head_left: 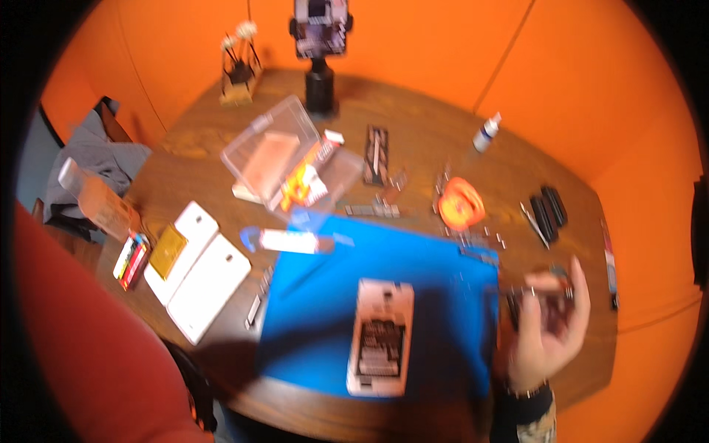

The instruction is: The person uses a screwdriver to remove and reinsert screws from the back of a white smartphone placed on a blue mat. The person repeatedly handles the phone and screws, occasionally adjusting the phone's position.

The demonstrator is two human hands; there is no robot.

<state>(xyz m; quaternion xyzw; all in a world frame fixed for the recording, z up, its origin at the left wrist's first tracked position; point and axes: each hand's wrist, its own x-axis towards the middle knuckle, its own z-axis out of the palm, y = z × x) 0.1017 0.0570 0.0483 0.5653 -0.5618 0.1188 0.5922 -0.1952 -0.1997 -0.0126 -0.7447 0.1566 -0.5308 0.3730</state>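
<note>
My right hand, in a dark cuff with a patterned sleeve, is at the right edge of the blue mat. Its thumb and curled fingers are closed around a thin, dark metallic tool; blur hides its exact kind. On the mat lies a pale smartphone with its back cover off and a dark label showing on its battery. A reddish sleeve fills the lower left, but my left hand is out of view. A clear-and-white tube with a blue end rests across the mat's far edge.
Left are white phone covers, a yellow block, a small red box and a bottle. Farther back are an open clear case, an orange tape roll, a dropper bottle, black-handled tools and a phone stand.
</note>
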